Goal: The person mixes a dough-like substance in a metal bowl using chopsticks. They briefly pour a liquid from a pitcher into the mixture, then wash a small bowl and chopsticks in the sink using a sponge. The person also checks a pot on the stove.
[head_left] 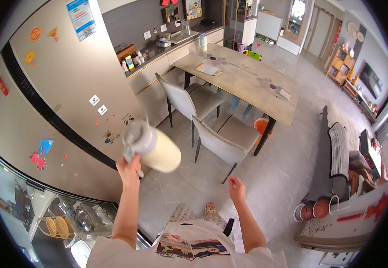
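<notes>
My left hand (128,171) grips the grey handle of a thermos jug (162,150), which has a cream body and a grey top. The jug is tilted and hangs in the air in front of the refrigerator (80,80); motion blurs its outline slightly. Over the floor to the right, my right hand (236,188) has its fingers curled in, with nothing visible in them. Nearest to that hand is a pale dining chair (219,142), beyond its fingertips.
Another chair (177,97) stands at the dining table (240,70), which bears a notepad (208,69) and a bottle (203,42). An orange bucket (261,127) sits by a table leg. Behind runs a sideboard counter (153,50). At right is a sofa (321,160) and basketballs (321,207).
</notes>
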The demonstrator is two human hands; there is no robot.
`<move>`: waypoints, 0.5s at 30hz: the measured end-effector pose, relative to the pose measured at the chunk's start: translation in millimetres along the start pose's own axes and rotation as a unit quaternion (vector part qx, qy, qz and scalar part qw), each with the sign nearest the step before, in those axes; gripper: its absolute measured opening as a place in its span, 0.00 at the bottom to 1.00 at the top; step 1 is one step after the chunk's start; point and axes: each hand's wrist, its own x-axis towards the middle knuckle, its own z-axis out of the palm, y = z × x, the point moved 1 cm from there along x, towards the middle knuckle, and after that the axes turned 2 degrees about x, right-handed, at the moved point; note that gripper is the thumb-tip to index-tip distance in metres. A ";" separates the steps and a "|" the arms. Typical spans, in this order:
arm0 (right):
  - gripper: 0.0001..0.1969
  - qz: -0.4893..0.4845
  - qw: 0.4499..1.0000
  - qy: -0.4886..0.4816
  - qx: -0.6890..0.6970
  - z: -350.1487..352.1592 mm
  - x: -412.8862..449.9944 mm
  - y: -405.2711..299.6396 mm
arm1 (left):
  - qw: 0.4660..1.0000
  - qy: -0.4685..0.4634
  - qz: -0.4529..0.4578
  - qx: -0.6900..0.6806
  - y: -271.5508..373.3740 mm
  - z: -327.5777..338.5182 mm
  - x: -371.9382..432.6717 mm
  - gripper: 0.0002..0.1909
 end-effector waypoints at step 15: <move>0.35 0.099 0.899 -0.308 -0.295 174.8 303.4 -14.2 | 0.977 -0.032 0.159 -0.137 -105.3 387.8 653.1 0.08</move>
